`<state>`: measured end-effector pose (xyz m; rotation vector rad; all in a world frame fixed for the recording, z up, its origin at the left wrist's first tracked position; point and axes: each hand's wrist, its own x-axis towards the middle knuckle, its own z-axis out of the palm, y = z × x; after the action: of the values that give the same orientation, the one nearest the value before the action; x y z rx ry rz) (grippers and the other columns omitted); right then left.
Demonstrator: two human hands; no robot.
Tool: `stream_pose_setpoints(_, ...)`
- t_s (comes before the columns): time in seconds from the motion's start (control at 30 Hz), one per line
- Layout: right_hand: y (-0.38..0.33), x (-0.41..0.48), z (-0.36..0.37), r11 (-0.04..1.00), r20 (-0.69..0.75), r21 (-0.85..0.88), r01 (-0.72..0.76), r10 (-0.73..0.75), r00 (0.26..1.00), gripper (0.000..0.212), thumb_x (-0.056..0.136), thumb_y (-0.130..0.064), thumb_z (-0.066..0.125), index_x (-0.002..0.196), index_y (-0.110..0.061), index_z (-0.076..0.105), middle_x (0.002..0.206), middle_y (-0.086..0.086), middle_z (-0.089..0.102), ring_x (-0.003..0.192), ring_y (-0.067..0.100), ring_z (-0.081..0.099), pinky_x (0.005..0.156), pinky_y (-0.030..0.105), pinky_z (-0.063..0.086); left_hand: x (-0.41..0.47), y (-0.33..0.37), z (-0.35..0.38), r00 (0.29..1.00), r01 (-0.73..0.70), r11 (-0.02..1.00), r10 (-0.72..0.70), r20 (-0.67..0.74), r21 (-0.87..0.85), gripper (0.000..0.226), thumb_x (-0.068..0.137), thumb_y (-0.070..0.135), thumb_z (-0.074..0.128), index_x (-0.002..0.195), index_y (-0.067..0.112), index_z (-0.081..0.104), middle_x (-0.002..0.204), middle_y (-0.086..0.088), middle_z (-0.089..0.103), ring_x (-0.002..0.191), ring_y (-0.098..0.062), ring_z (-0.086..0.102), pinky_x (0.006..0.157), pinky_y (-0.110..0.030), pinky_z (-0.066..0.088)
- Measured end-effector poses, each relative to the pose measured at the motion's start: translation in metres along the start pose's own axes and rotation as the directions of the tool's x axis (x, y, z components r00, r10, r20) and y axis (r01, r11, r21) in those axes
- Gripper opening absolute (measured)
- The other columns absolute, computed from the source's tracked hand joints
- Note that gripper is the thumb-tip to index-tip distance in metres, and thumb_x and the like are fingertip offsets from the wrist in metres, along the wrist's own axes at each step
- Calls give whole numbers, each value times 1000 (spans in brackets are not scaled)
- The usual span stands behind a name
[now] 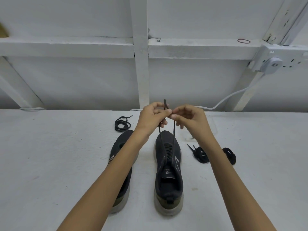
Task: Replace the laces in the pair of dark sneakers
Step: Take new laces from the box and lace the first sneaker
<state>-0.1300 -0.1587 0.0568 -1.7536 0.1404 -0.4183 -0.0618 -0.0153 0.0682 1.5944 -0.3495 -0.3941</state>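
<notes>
Landmark: I take the laced sneaker (169, 180) as reference; it stands on the white counter (50, 155), toe pointing away from me, heel nearest the camera.
Lace: a dark lace (173, 137) is threaded through the landmark's eyelets; two strands rise from them and converge above its toe.
Left hand: the left hand (153, 116) is raised above the landmark's toe. The grip is closed, thumb and fingers pinching the lace, with a short end sticking up past the fingertips.
Right hand: the right hand (190, 119) is level with the left, fingertips touching it. Thumb and forefinger pinch the lace; the other fingers are loosely curled and hold nothing.
Second sneaker: the second sneaker (119, 144) lies left of the landmark and parallel to it, partly covered by my left forearm. I cannot tell whether it is laced.
Coiled lace: a coiled lace (122, 124) lies beyond the second sneaker's toe, left of the landmark.
Spare laces: a bundled lace (200, 155) lies right of the landmark, and a second bundle (230, 155) farther right, partly behind my right forearm.
Background: a white cable (233, 95) runs behind the landmark up to a wall socket (273, 65); a red rubber band (243, 41) lies on the ledge above that.
</notes>
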Motion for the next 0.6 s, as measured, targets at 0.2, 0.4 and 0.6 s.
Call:
stream_pose_setpoints(0.2,0,1,-2,964,-73,-248,94,-116,991,5,84,-18,75,87,-18,78,62,-12,65,49,8,44,53,18,37,-6,-2,0,983,-165,978,174,-60,127,34,85,10,72,108,14,47,81,-5,72,61,-12,63,60,-25,54)
stream_pose_setpoints(0.4,-6,-1,-5,871,98,-466,153,-122,988,8,85,-22,73,88,-22,80,74,0,69,56,6,45,59,26,36,-12,-10,-8,917,-377,820,396,50,431,20,86,8,67,81,22,54,79,3,69,72,-13,66,74,-37,55)
stream_pose_setpoints(0.6,-25,-6,-7,976,181,-216,-17,57,982,14,89,-12,65,80,-9,75,68,-2,67,52,8,45,56,17,36,-24,-24,-9,858,-469,766,514,19,440,4,90,10,64,88,13,61,83,10,67,81,-10,65,76,-32,54)
